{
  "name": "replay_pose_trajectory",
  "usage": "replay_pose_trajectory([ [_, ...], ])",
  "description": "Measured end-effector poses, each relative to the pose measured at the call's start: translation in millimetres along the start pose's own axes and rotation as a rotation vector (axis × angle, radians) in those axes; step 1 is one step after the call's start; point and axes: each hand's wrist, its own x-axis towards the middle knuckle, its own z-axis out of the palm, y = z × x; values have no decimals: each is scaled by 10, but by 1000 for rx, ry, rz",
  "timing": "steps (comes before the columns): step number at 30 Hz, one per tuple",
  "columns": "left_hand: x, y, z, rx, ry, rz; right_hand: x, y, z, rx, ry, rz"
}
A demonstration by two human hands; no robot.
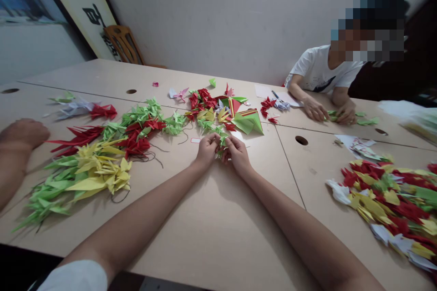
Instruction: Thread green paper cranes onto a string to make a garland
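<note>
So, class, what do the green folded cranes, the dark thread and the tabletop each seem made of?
The green folded cranes at the left hand and right hand look like thin matte paper, sharply creased. The dark thread seems fine, limp cord, fibre unclear. The tabletop looks like smooth pale laminate, with a soft sheen.

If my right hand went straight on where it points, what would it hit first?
Probably the green paper cranes held at your right hand, then your left hand, though depth is unclear.
</note>
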Motion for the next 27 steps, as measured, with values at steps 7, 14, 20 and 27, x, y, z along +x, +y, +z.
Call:
replay_pose_trajectory([
  [7, 25, -8, -21, 3, -155, -20, 10, -16, -43, -64, 22, -57],
  [14, 58, 29, -80, -82, -327, -65, 24, 13, -75, -117, 82, -146],
  [20, 59, 41, -100, -128, -353, -89, 18, 19, -70, -137, 82, -167],
  [27, 70, 21, -130, -149, -337, -96, 39, -6, -97, -144, 24, -158],
])
